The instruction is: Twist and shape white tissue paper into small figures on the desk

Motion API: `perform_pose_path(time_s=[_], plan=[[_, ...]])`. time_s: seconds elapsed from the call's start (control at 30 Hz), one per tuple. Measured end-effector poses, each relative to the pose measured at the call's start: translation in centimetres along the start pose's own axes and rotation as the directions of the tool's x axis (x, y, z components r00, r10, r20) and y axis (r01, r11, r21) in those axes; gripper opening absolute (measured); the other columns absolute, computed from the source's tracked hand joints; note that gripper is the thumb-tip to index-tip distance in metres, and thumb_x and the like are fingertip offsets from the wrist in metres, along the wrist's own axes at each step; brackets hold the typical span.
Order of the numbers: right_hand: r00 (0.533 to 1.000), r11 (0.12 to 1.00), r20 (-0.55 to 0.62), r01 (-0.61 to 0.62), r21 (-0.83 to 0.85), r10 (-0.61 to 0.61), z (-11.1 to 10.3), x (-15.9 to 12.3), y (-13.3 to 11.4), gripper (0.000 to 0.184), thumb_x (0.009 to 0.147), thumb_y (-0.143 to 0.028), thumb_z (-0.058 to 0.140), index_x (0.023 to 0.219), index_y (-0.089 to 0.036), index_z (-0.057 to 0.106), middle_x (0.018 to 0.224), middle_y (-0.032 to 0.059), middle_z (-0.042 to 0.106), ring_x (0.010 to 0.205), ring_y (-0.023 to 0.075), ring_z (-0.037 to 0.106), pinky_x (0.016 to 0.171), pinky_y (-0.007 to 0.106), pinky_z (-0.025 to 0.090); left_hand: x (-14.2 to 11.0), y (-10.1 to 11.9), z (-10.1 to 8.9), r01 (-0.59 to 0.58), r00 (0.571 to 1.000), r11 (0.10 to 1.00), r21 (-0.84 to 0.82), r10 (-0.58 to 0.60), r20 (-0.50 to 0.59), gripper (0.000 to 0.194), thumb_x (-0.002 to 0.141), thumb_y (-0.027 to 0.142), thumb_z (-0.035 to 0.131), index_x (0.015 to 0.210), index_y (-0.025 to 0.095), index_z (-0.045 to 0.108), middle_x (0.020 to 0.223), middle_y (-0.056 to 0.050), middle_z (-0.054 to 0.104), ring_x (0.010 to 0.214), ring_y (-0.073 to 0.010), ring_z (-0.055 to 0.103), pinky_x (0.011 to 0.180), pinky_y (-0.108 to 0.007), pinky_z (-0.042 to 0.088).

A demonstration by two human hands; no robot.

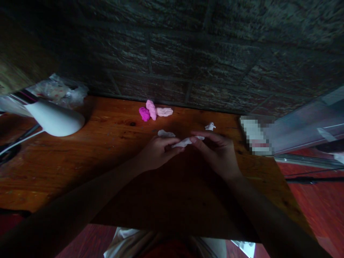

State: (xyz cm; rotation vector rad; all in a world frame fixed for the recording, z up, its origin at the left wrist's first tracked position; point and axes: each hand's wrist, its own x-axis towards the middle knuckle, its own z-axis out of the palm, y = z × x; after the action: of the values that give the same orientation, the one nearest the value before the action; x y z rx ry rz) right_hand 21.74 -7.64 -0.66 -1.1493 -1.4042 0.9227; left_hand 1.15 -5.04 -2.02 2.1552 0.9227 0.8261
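I see a white strip [185, 143], narrow, elongated, uneven-edged; maybe clay, too dim for me to confirm. Left hand [157, 150]: fingers pinching one end. Right hand [220, 152]: fingers pinching near the other. Strip's over the tabletop [115, 139], near pink lumps [151, 110].

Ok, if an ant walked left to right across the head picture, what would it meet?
White smooth cone-shaped object, bright magenta doughy lump, long pink doughy lump, pale peach doughy lump, held thin white strip, small white lump, blurred pale rectangular object.
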Motion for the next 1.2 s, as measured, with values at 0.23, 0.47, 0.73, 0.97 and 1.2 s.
perform_pose_path(time_s=[0.23,0.47,0.73,0.97,1.2], plan=[[0.986,0.999,0.166,-0.036,0.026,0.031,-0.17,0.12,0.60,0.024,0.078,-0.032,0.082,0.100,-0.025,0.078,0.092,0.0012,0.080,0.079,0.0176,0.073,0.072,0.030,0.061,-0.17,0.10,0.14,-0.064,0.998,0.990,0.128,0.066,-0.008,0.020,0.096,0.033,0.064,0.099,0.016,0.073,0.083,-0.003,0.073,0.073,-0.0151,0.063,0.071,-0.026,0.046],[0.980,1.000,0.199,-0.010,0.011,0.008,0.16,-0.34,0.67,0.021,0.081,-0.030,0.080,0.102,-0.025,0.078,0.097,0.0013,0.080,0.084,0.0177,0.074,0.077,0.031,0.061,-0.34,-0.16,0.30,-0.097,0.995,0.986,0.133,0.100,-0.014,0.020,0.098,0.033,0.061,0.096,0.018,0.075,0.091,-0.005,0.077,0.078,-0.0163,0.069,0.074,-0.027,0.048],[0.975,1.000,0.220,0.009,-0.023,-0.003,0.22,-0.59,0.53,0.020,0.080,-0.028,0.081,0.100,-0.029,0.081,0.098,-0.0003,0.082,0.088,0.0199,0.077,0.081,0.033,0.062,-0.34,-0.68,-0.05,-0.220,0.975,0.948,0.230,0.223,0.011,0.024,0.102,0.026,0.053,0.091,0.016,0.073,0.086,-0.005,0.077,0.079,-0.0167,0.070,0.074,-0.026,0.048],[0.992,1.000,0.125,-0.001,0.009,0.000,0.26,-0.42,0.19,0.016,0.079,-0.026,0.082,0.095,-0.027,0.082,0.093,-0.0004,0.083,0.082,0.0178,0.077,0.075,0.029,0.062,-0.40,-0.38,0.17,-0.156,0.975,0.932,0.329,0.198,-0.098,0.025,0.097,0.039,0.064,0.106,0.018,0.074,0.096,-0.005,0.079,0.082,-0.0176,0.073,0.076,-0.026,0.051],[0.995,0.998,0.093,-0.030,-0.056,0.035,0.04,-0.21,0.36,0.017,0.080,-0.033,0.081,0.094,-0.023,0.082,0.086,0.0016,0.082,0.070,0.0153,0.073,0.064,0.026,0.056,-0.64,-0.70,0.28,-0.158,0.968,0.871,0.465,0.230,-0.102,0.033,0.098,0.045,0.059,0.100,0.016,0.075,0.091,-0.006,0.080,0.071,-0.0167,0.071,0.067,-0.026,0.052]])
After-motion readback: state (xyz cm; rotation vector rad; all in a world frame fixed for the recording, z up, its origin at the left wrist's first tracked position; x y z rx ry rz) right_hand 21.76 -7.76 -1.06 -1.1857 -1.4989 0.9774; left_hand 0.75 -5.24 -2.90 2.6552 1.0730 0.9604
